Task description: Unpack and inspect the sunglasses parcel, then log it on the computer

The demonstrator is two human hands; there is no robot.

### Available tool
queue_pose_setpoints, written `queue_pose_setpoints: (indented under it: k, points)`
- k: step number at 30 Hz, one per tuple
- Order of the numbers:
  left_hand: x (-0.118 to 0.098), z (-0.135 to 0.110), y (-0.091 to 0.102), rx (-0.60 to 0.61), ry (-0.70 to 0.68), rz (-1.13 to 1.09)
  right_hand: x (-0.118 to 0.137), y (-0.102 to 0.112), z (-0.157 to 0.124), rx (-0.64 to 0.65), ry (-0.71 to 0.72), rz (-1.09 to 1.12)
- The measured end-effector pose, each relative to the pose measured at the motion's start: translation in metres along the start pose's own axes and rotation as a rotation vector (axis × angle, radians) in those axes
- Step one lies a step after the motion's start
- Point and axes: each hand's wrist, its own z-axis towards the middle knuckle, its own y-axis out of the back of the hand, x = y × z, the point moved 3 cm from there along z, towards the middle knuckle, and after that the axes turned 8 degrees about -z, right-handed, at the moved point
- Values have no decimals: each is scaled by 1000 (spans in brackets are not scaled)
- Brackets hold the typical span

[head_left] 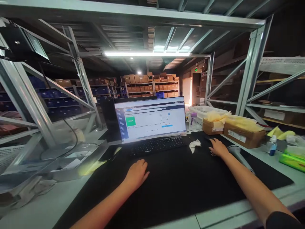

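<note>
From the head view, the person's left grip (136, 175) lies on the black mat (171, 187), its fingers loosely bent and the thumb slightly apart, with nothing seen in it. The right grip (218, 148) rests palm down on the mat's right part, fingers forward; something dark is at its fingertips, but I cannot tell whether it grasps it.

One keyboard (158, 145) lies ahead of the left grip, apart from it, below one lit monitor (152, 119). One crumpled white tissue (195, 145) lies between keyboard and right grip. One handheld scanner (238, 154) is just beside the right forearm. Farther right, the desk (177, 222) carries two cardboard boxes (243, 136) with yellowish material, one small bottle (272, 147) and one green packet (294, 159).
</note>
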Motion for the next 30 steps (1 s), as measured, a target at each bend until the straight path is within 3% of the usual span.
queue_pose_setpoints:
  k: [7,10,12,16,22,30]
  points:
    - [66,58,-46,-202,180,9,-7,-42,60,-26,-105,9]
    - [86,68,-63,-327,206,-56,-11,-51,81,-58,-76,20]
    - [94,69,-72,-342,211,-93,-13,-55,95,-79,-74,29]
    - [98,71,-85,-256,225,-94,-15,-63,110,-114,-121,35]
    - [99,78,-91,-181,226,-32,-19,-70,108,-78,-92,13]
    - [94,76,-87,-123,242,12,-20,-69,110,-48,-86,11]
